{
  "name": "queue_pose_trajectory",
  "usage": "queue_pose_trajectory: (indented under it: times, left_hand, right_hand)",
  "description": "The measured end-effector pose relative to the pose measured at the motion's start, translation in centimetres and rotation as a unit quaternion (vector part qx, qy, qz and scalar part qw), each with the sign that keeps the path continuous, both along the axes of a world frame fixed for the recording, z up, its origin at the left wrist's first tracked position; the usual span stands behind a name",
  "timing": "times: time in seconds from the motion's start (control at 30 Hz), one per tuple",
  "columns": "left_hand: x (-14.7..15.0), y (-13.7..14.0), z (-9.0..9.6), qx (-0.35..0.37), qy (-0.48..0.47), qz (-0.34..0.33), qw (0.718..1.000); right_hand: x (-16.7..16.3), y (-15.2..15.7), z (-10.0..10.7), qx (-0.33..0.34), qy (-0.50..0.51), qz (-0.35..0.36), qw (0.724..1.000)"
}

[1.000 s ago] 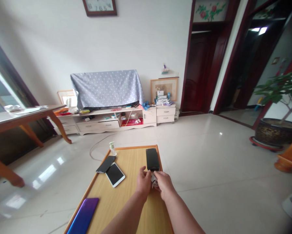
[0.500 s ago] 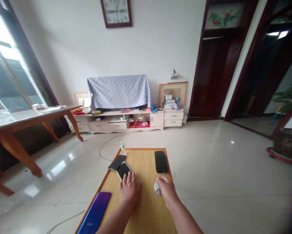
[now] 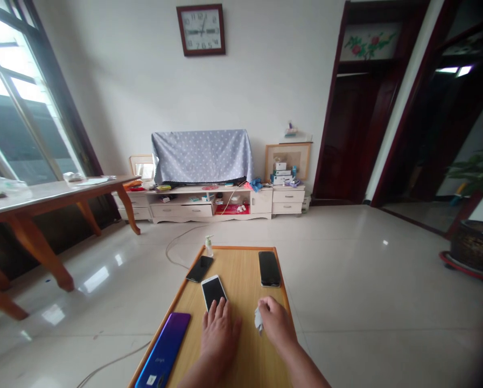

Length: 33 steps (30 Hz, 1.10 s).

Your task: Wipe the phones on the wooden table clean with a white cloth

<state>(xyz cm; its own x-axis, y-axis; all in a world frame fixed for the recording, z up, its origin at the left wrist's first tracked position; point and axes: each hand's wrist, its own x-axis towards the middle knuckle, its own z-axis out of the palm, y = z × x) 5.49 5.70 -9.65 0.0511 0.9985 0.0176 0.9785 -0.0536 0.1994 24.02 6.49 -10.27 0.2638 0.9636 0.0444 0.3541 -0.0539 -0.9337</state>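
Observation:
My left hand point(image 3: 219, 328) lies with its fingers stretched out, the fingertips resting on the lower end of a white-framed phone point(image 3: 214, 291) with a dark screen. In my right hand point(image 3: 274, 319) a crumpled light grey cloth point(image 3: 258, 320) is pinched, just above the right side of the wooden table point(image 3: 241, 269). Beyond that hand, near the right edge, lies a black phone point(image 3: 269, 268). Another dark phone point(image 3: 200, 268) sits at the far left, beyond the white one. A purple-blue phone point(image 3: 164, 347) lies back side up along the left edge.
A small pump bottle point(image 3: 209, 247) stands at the table's far left corner. Further off is a low white cabinet point(image 3: 261, 202) with a cloth-covered shape point(image 3: 203, 156) on it. A larger table point(image 3: 63, 193) stands left; a potted plant point(image 3: 477, 237) is at right.
My left hand has drawn the white phone toward me, so it now lies apart from the dark phone. My right hand keeps the cloth, nearly in place. The view has tilted up slightly.

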Motion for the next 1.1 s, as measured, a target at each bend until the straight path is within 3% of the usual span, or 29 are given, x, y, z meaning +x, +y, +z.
queue_pose_trajectory:
  times: [0.37, 0.8, 1.1]
  left_hand:
    - [-2.0, -4.2, 0.2, 0.052, -0.017, -0.05, 0.997]
    - [-4.1, -7.6, 1.6, 0.078, -0.095, -0.148, 0.981]
    - [-5.3, -9.2, 2.7, 0.044, -0.118, -0.203, 0.971]
  right_hand:
    - [-2.7, -4.4, -0.4, 0.049, -0.121, 0.007, 0.991]
    - [-3.8, -8.9, 0.1, 0.079, -0.134, -0.022, 0.988]
    - [-4.9, -11.3, 0.3, 0.097, -0.121, -0.057, 0.986]
